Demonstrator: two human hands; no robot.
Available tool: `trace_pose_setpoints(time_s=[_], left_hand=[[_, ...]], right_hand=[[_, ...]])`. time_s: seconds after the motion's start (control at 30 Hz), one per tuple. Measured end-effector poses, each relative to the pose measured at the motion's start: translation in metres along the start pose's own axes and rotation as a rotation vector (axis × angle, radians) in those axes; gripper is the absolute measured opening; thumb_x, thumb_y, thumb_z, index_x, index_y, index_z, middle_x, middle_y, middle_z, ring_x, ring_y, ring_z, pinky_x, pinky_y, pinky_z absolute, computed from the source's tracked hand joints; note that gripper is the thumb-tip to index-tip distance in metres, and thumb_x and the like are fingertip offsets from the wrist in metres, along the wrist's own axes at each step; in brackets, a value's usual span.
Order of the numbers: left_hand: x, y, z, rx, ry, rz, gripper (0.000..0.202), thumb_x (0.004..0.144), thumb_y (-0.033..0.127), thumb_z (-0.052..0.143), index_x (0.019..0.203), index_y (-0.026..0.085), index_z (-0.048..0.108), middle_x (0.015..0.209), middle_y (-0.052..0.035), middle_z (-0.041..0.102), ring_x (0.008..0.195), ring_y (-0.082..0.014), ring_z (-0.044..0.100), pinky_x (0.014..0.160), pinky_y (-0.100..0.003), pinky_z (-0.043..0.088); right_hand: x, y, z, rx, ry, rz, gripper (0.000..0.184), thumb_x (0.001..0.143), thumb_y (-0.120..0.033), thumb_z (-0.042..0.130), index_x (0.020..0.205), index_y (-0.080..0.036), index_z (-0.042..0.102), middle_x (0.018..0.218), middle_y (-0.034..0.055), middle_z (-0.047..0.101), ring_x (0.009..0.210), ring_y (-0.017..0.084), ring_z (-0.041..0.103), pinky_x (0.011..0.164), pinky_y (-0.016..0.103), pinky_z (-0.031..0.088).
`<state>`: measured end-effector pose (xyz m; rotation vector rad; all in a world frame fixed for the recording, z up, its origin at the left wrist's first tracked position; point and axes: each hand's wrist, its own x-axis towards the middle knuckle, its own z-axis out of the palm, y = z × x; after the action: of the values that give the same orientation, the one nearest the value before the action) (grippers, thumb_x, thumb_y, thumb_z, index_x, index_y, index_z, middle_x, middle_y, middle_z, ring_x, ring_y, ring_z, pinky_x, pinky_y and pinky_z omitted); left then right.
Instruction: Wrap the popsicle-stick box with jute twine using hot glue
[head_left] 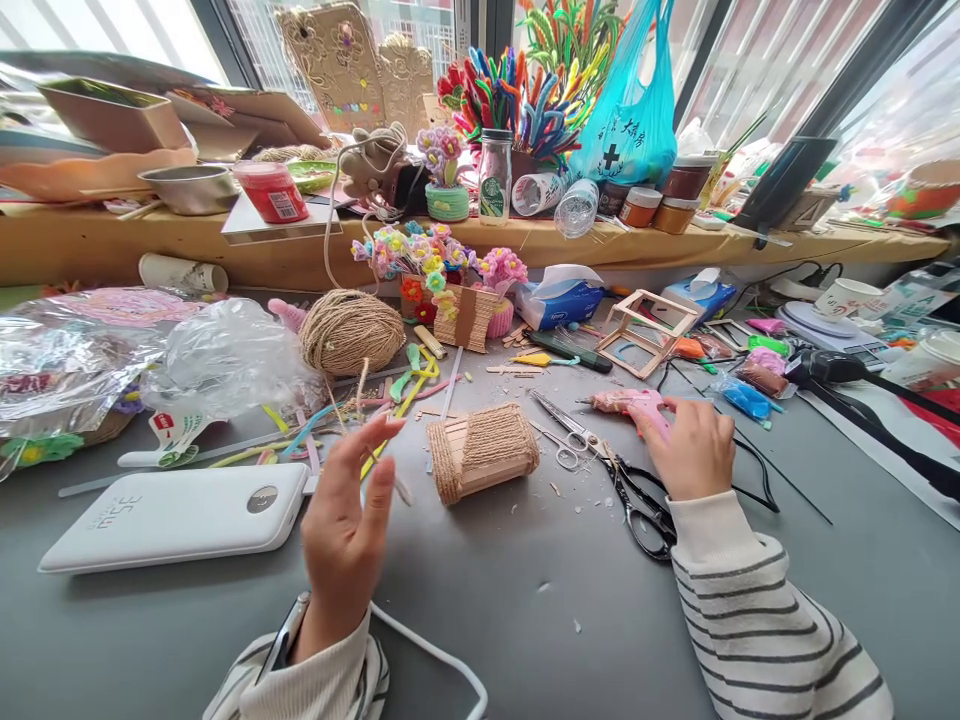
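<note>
Grips one pink glue gun with the right hand, fingers curled about the handle end. Holds the left hand up above the desk, open, thumb and fingers apart. Has loose twine close by the left fingers, too blurred to count in strands or to tell as touching. Wears one watch on the left wrist.

Has one twine-wrapped wooden piece lying on the desk between the two hands, partly bare of twine. Just beside the right hand, shows two pairs of scissors: one black-handled pair, one smaller silver pair. Left of the left hand, has one white power bank; behind, one ball of twine.

Farther out, shows one open wooden frame between two blue tissue packs. On the ledge, carries one glass bottle, two toppled clear cups, one metal bowl, one red tub and one blue plastic bag.
</note>
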<state>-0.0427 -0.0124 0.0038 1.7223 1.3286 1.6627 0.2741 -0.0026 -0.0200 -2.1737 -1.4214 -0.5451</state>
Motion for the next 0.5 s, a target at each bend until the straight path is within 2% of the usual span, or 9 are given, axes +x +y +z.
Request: trace_pose_setpoints(time_s=[0.03,0.1,0.17,0.23,0.3,0.37,0.43,0.5], left_hand=[[0.0,0.004,-0.002,0.023,0.053,0.038,0.026,0.085,0.02,0.048,0.11,0.024,0.056,0.099,-0.0015,0.063,0.099,-0.0134,0.057,0.093,-0.029,0.042],[0.001,0.012,-0.006,0.035,0.03,0.114,0.024,0.085,0.014,0.048,0.103,0.025,0.059,0.084,0.0019,0.063,0.083,-0.0091,0.06,0.08,-0.022,0.047],[0.002,0.022,-0.011,0.017,-0.094,0.16,0.028,0.085,0.009,0.045,0.103,0.025,0.059,0.076,0.0044,0.061,0.065,-0.0049,0.058,0.067,-0.017,0.047],[0.002,0.032,-0.014,-0.003,-0.294,0.218,0.03,0.086,0.008,0.04,0.104,0.025,0.056,0.075,0.0046,0.061,0.058,-0.0034,0.056,0.061,-0.015,0.047],[0.002,0.04,-0.013,-0.001,-0.477,0.286,0.031,0.087,0.008,0.038,0.109,0.025,0.052,0.077,0.0046,0.062,0.052,-0.002,0.054,0.057,-0.013,0.047],[0.001,0.046,-0.011,0.052,-0.543,0.313,0.032,0.086,0.009,0.039,0.114,0.024,0.047,0.076,0.0056,0.064,0.047,-0.0012,0.051,0.056,-0.012,0.047],[0.002,0.049,-0.008,0.103,-0.603,0.319,0.03,0.086,0.009,0.04,0.112,0.023,0.045,0.074,0.0064,0.066,0.044,-0.0009,0.05,0.052,-0.01,0.045],[0.005,0.049,-0.006,0.164,-0.624,0.329,0.022,0.085,0.009,0.042,0.1,0.023,0.049,0.071,0.0071,0.067,0.043,-0.0012,0.05,0.048,-0.01,0.043]], right_hand=[[0.001,-0.001,-0.002,0.05,0.083,-0.066,0.038,0.08,-0.046,0.049,0.089,-0.012,0.062,0.086,0.0157,0.06,0.081,0.029,0.049,0.069,0.04,0.038],[0.002,-0.005,-0.007,0.157,0.214,-0.208,0.026,0.083,-0.037,0.049,0.076,-0.015,0.06,0.075,0.0105,0.059,0.073,0.024,0.049,0.07,0.037,0.038],[0.0,-0.016,-0.016,0.26,0.296,-0.32,0.02,0.082,-0.031,0.053,0.067,-0.017,0.056,0.066,0.0061,0.055,0.066,0.02,0.047,0.066,0.035,0.038],[-0.005,-0.032,-0.028,0.433,0.303,-0.434,0.018,0.081,-0.024,0.055,0.064,-0.019,0.052,0.061,0.0035,0.053,0.063,0.018,0.046,0.064,0.033,0.038],[-0.013,-0.05,-0.04,0.673,0.202,-0.501,0.02,0.084,-0.023,0.05,0.064,-0.019,0.051,0.062,0.0028,0.052,0.063,0.016,0.046,0.062,0.031,0.039],[-0.021,-0.067,-0.049,0.868,0.025,-0.55,0.023,0.088,-0.034,0.044,0.073,-0.019,0.054,0.066,0.0041,0.054,0.066,0.016,0.049,0.06,0.03,0.041],[-0.026,-0.081,-0.055,0.971,-0.114,-0.637,0.037,0.081,-0.052,0.047,0.092,-0.017,0.056,0.075,0.0061,0.059,0.068,0.017,0.051,0.058,0.029,0.043],[-0.029,-0.09,-0.057,1.039,-0.16,-0.666,0.043,0.078,-0.052,0.052,0.103,-0.018,0.054,0.075,0.0047,0.059,0.066,0.016,0.051,0.057,0.028,0.044]])
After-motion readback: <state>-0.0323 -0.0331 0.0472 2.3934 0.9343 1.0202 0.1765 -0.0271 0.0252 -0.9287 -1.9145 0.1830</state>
